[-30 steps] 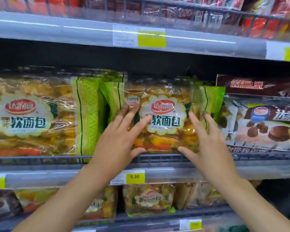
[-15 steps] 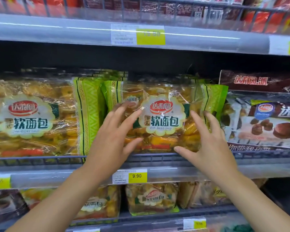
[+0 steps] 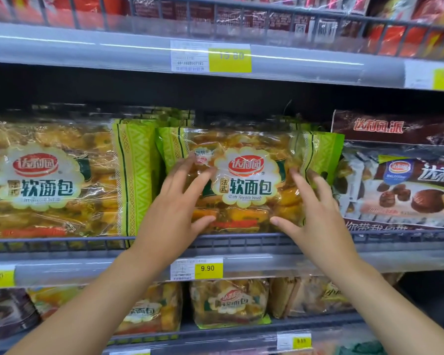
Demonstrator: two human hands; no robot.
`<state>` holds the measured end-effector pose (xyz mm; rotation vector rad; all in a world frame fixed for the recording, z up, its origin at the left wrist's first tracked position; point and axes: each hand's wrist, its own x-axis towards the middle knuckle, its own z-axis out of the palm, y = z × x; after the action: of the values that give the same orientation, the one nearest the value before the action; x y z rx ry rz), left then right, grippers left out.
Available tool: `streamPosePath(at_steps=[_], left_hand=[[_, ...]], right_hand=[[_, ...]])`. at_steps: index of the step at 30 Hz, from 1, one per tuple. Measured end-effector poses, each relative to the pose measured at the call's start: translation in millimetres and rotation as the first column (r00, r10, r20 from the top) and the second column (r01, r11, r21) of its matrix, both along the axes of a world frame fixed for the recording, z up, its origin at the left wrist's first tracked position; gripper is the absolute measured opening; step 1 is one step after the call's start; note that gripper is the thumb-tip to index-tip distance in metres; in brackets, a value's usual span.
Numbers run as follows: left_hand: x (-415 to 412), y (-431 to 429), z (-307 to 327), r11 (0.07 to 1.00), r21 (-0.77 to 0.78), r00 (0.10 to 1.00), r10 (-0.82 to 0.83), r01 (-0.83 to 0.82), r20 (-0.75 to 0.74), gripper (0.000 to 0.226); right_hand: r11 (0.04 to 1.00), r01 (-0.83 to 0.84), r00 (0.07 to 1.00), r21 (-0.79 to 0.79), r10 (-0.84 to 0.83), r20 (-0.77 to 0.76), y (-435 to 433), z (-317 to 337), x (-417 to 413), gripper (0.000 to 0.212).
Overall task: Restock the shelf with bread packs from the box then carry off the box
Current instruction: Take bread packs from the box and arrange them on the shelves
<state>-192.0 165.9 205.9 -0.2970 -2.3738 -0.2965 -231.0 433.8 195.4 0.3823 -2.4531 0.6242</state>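
While both grips lie flat on it, the bread pack stands on the middle shelf

Since the wrapper is clear, crinkly plastic, you can see the golden rolls right through the bread pack (image 3: 246, 175). It's got green patterned bands down both ends and a scalloped cream label in the middle. Left grip (image 3: 169, 208) and right grip (image 3: 315, 213) are both spread, fingers straight and fanned over the front. Thumbs stick out low near the bottom edge, forearms angling up from below. Pack stands upright on the shelf (image 3: 62, 267) behind a low wire rail (image 3: 241, 238). Its left end sits tight against the same-brand neighbour pack (image 3: 49, 180), its right end against a brown chocolate pie pack (image 3: 408, 190). Only open room is the dark gap overhead, under the upper shelf (image 3: 87, 47).
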Motion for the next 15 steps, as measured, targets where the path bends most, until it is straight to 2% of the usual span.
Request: streamPosePath(at_steps=[15], left_hand=[[-2.3, 3.8, -1.7, 0.998, 0.055, 1.000, -0.026, 0.025, 0.014, 0.084]], right_hand=[[1.000, -0.003, 1.000, -0.023, 0.003, 0.007, -3.4, -3.4, -5.4, 0.092]])
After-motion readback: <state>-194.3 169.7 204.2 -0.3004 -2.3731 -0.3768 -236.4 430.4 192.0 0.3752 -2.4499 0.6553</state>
